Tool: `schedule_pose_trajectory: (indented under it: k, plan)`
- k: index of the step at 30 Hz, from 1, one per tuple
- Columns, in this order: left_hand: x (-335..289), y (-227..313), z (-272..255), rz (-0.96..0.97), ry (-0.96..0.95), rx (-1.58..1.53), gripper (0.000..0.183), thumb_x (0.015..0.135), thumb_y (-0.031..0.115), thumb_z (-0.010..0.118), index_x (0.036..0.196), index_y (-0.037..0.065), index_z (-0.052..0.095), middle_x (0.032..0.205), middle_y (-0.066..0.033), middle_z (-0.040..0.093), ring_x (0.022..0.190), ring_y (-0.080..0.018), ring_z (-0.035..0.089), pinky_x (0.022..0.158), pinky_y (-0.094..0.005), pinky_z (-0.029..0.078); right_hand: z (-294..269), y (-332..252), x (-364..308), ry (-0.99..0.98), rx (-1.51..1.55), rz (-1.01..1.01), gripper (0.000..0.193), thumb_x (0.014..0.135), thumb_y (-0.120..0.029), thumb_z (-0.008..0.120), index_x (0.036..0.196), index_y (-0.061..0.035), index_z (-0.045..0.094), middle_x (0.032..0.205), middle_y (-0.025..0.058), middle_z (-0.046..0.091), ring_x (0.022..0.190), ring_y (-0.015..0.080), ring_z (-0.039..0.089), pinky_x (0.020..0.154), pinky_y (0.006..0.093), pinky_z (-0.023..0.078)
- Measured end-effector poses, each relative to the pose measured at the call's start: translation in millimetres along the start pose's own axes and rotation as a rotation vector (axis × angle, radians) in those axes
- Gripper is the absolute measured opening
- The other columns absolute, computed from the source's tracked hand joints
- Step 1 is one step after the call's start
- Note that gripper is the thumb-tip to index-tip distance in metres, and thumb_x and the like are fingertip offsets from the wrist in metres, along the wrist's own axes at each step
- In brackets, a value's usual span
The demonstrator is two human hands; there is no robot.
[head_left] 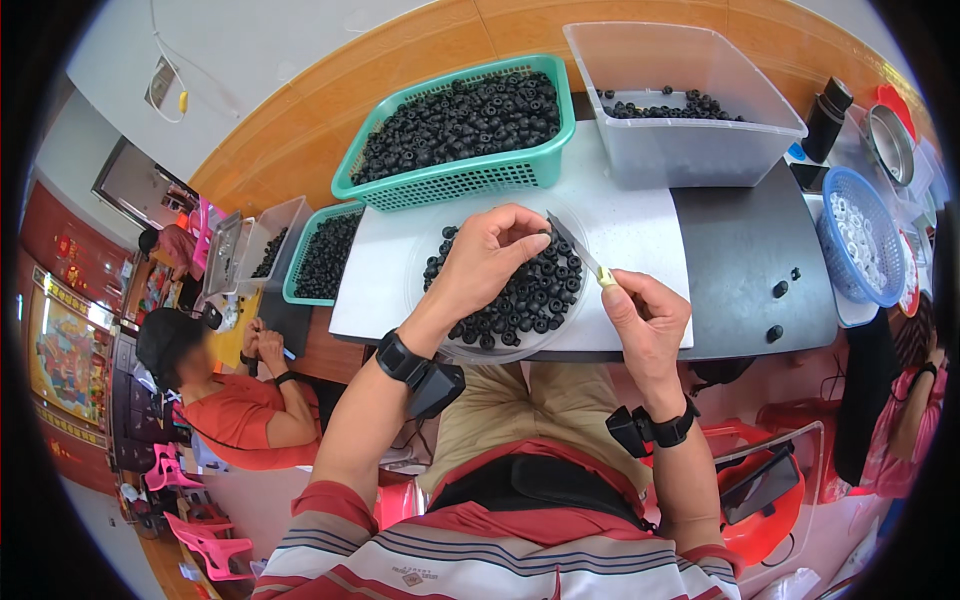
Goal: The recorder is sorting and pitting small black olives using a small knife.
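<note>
Over a clear round tray [415, 290] heaped with small black ring-shaped parts [520, 300], my two hands work close together. My left hand [490, 255] has thumb and fingers pinched on a small black part [545, 233], mostly hidden by the fingertips. In my right hand [648, 315] is a small knife [575, 245], gripped by its pale yellowish handle. The blade slants up and left, its tip close beside the left fingertips. Whether the blade touches the part, I cannot tell.
Behind the tray stand a green basket [460, 182] full of black parts and a clear plastic bin [690, 150]. Loose black parts [780, 289] lie on the dark tabletop at right, near a blue basket [835, 245] of white rings. A co-worker in red [250, 415] sits at left.
</note>
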State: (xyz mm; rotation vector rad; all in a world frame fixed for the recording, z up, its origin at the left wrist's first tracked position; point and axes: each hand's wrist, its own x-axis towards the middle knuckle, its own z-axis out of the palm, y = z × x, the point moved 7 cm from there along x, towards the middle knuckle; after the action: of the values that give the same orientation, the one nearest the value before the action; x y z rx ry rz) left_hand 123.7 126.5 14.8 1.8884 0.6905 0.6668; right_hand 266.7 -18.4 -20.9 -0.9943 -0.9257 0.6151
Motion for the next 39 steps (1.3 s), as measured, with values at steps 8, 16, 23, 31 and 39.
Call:
schedule_pose_trajectory:
  k: [8,16,23,31,39]
  plan:
    - [-20,-4,16,-0.214,0.041,-0.57,0.012,0.094,0.008,0.063,0.103,0.0,0.063,0.097,-0.0075,0.067,0.088,-0.016,0.068,0.082,-0.0295,0.059,0,2,-1,0.018,0.001,-0.004,0.021,0.089,-0.015,0.072,0.102,0.0023,0.071,0.081,0.0004,0.066,0.071,0.005,0.054,0.064,0.0201,0.043]
    - [-29,-9,31,-0.304,-0.008,-0.93,0.014,0.096,0.005,0.058,0.108,-0.002,0.06,0.102,-0.0101,0.068,0.094,-0.0196,0.069,0.088,-0.0329,0.06,2,3,-1,-0.022,-0.036,-0.016,0.022,0.089,-0.015,0.073,0.102,0.0023,0.07,0.083,0.004,0.069,0.073,0.0064,0.057,0.065,0.0212,0.045]
    - [-30,-5,34,-0.264,-0.024,-0.968,0.018,0.095,0.006,0.059,0.112,0.0,0.06,0.104,-0.0106,0.068,0.097,-0.0202,0.068,0.09,-0.0335,0.059,4,3,0,-0.047,-0.062,-0.033,0.023,0.088,-0.017,0.074,0.102,0.0018,0.071,0.083,0.0055,0.069,0.072,0.0078,0.059,0.064,0.0218,0.045]
    - [-37,-3,38,-0.262,-0.027,-1.139,0.021,0.095,0.008,0.061,0.115,0.003,0.058,0.109,-0.0075,0.064,0.105,-0.0203,0.064,0.097,-0.0363,0.054,7,-2,0,-0.062,-0.102,-0.074,0.022,0.086,-0.016,0.075,0.101,0.0002,0.072,0.081,0.0068,0.069,0.069,0.0089,0.059,0.061,0.0226,0.045]
    - [-42,-7,41,-0.277,-0.002,-1.183,0.024,0.094,0.007,0.061,0.118,0.003,0.055,0.109,-0.0102,0.064,0.104,-0.0211,0.064,0.096,-0.0356,0.054,7,-3,-1,-0.046,-0.113,-0.102,0.021,0.085,-0.014,0.076,0.1,0.0007,0.072,0.078,0.0069,0.067,0.066,0.0099,0.057,0.059,0.024,0.044]
